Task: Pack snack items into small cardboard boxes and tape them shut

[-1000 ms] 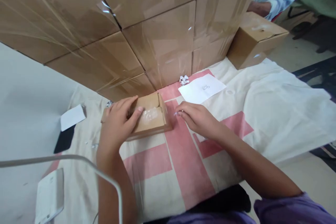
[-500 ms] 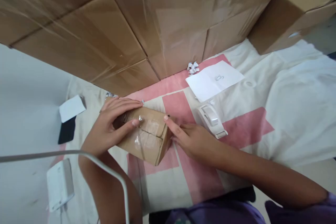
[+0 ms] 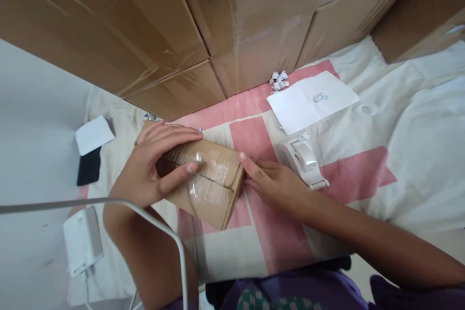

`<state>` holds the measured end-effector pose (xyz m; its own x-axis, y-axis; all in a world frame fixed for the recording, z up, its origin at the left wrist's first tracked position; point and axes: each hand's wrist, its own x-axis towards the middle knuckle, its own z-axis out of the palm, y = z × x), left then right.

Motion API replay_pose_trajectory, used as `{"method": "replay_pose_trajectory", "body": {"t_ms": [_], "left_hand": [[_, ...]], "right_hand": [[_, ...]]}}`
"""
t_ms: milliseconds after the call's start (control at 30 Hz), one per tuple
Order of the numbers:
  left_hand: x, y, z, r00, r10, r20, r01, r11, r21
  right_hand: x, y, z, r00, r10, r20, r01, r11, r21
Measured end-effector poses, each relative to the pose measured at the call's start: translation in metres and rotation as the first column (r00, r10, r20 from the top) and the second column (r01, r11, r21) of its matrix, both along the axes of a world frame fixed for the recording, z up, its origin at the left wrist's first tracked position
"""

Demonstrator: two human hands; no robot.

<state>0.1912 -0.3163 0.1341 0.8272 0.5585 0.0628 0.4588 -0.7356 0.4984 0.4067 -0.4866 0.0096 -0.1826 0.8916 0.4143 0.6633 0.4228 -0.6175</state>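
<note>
A small cardboard box (image 3: 214, 203) with clear tape across its top seam lies on the pink and cream bedsheet (image 3: 290, 232). My left hand (image 3: 160, 160) is wrapped over the box's left part, fingers along the far edge and thumb on the taped top. At the right end, my right hand (image 3: 265, 179) presses against the box, its index finger at the upper corner and the other fingers curled by the side, partly hidden. Just beyond my right hand stands a white tape dispenser (image 3: 303, 162).
Large taped cardboard boxes (image 3: 254, 48) form a wall at the back. A white paper (image 3: 316, 101) with a small drawing lies near crumpled paper bits (image 3: 279, 80). On the left are a black phone (image 3: 89, 167), a white power adapter (image 3: 83, 242) and a grey cable (image 3: 152, 220) crossing the foreground.
The camera view has shifted slightly, so the surroundings sit differently in the picture. Both hands keep nearly the same hold on the box.
</note>
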Motion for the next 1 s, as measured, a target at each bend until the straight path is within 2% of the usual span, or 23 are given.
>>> {"method": "replay_pose_trajectory", "body": {"t_ms": [200,333,433,567,833,1000], "left_hand": [[0.000,0.002,0.000,1.000,-0.028,0.003,0.028,1.000,0.005],[0.001,0.000,0.000,0.999,-0.031,0.010,0.031,0.999,0.015],[0.003,-0.001,0.000,0.999,-0.032,0.002,0.032,0.999,0.023],[0.004,-0.003,0.001,1.000,-0.008,-0.013,0.008,1.000,0.020],[0.004,-0.002,0.000,1.000,-0.021,-0.022,0.022,0.999,0.040],[0.003,-0.002,-0.001,1.000,0.015,0.000,-0.015,1.000,0.024]], "right_hand": [[0.004,-0.002,0.004,0.999,0.024,-0.047,-0.028,0.995,-0.092],[0.002,-0.001,0.006,0.999,0.015,-0.038,-0.017,0.999,-0.052],[0.000,0.000,0.007,0.997,-0.060,-0.046,0.056,0.996,-0.075],[0.000,0.000,0.008,0.977,-0.203,-0.064,0.187,0.963,-0.193],[0.002,0.001,0.011,0.980,-0.197,-0.034,0.183,0.952,-0.247],[0.001,0.000,0.015,0.961,-0.269,-0.062,0.237,0.920,-0.312]]}}
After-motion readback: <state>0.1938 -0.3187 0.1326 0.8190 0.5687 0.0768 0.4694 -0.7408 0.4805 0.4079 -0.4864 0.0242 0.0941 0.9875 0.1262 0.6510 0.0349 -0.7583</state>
